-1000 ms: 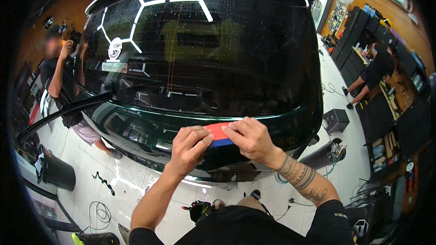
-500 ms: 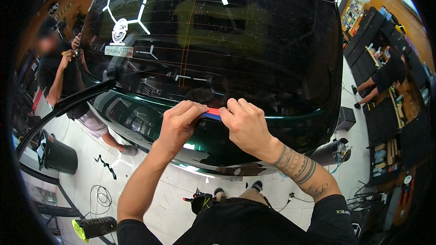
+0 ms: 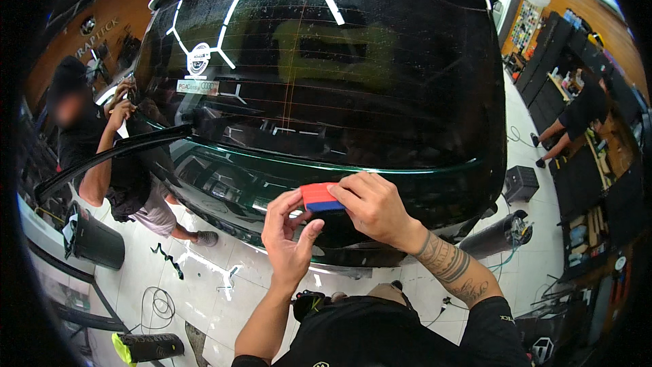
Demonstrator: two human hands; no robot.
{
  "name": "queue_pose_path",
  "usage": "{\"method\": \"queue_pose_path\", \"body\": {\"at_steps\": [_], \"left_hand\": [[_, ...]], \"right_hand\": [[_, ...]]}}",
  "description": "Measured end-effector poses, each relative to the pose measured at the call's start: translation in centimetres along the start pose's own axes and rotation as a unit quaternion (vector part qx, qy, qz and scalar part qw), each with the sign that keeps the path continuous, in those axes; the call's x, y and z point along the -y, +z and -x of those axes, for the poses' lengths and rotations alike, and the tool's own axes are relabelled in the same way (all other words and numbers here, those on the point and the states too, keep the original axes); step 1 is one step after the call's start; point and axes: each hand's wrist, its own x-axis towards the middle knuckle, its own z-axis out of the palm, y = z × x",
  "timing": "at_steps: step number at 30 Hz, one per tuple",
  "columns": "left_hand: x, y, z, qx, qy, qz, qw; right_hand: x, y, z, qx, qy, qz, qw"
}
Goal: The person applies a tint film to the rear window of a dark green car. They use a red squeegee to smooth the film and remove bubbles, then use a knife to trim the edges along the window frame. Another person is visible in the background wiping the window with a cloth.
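Right hand [image 3: 372, 205]: it pinches the right end of the red-and-blue block [image 3: 322, 197] between thumb and fingers.
Left hand [image 3: 288, 231]: it is spread, thumb apart from the fingers; its fingertips are at the block's left end, but whether they touch it, I cannot tell.
Block position: before the dark green tailgate [image 3: 251, 177], below the rear window [image 3: 394, 95]; contact with the paint is not clear.
Slip: the block could drop to the floor [image 3: 231, 312] if the right pinch loosens, since only this hold is certain.
Scratch: grit on the block's edge, if any, might mark the glossy paint.
Wiper arm [image 3: 112, 158]: the co-worker [image 3: 78, 143] beside it could perhaps knock it by leaning.
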Motion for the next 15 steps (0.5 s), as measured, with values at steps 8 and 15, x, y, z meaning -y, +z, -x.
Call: {"method": "queue_pose_path", "body": {"at_steps": [8, 15], "left_hand": [[1.0, -3.9, -5.6, -0.021, 0.008, -0.216, 0.976], [0.0, -3.7, -10.4, 0.055, -0.097, -0.200, 0.973]], "right_hand": [[-1.0, 4.5, -4.6, 0.039, 0.014, -0.002, 0.999], [-1.3, 3.8, -5.2, 0.053, 0.076, 0.052, 0.994]]}}
